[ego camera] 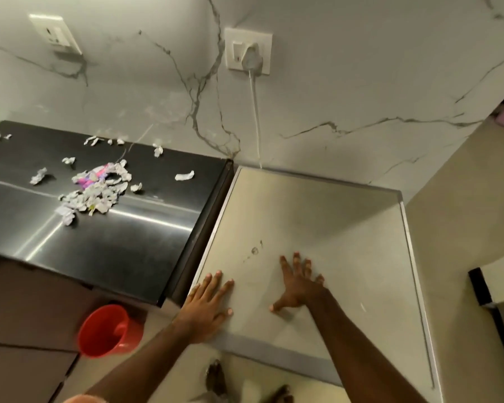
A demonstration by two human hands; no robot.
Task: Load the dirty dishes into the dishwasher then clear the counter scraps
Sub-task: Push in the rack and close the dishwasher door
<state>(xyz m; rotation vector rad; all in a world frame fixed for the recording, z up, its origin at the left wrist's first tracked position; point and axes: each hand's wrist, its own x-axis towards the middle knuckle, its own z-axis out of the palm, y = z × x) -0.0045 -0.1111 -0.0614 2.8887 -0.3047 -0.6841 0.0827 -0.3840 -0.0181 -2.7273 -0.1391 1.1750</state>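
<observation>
Step in hand: by my reading, the dishes were done with, since none showed anywhere in view, and the scraps had not yet been touched.
Left hand: the left hand [207, 306] lay flat on the front left corner of the pale appliance top, fingers straight and aimed toward 1 o'clock, grasping nothing.
Right hand: the right hand [298, 286] pressed flat just beside it at 3 o'clock, fingers spread toward 12 o'clock and thumb out toward 8 o'clock, also released.
Dishwasher: I took the pale appliance to be the dishwasher [317, 222]. Only its top showed, so whether the door was closed could not be told. Its long axis ran 6 to 12 o'clock, front edge toward the person and back against the wall [361, 82].
Scraps: the scraps [96, 190] lay on the dark counter [114, 245], at 10 o'clock from the hands and well apart from them.
Scrap layout: the main heap stretched from 7 to 1 o'clock, with loose bits scattered around it toward 9, 12 and 3 o'clock.
Next move: it likely called for lifting both hands and turning toward 10 o'clock. The stray bits would need gathering into the heap before the whole lot could be taken up.
Bin: none was visible. A red mug [105, 331] stood low at 8 o'clock from the left hand.
Power: a plug [250, 55] sat in the wall socket at 12 o'clock, and its cable [256, 112] dropped behind the dishwasher.
</observation>
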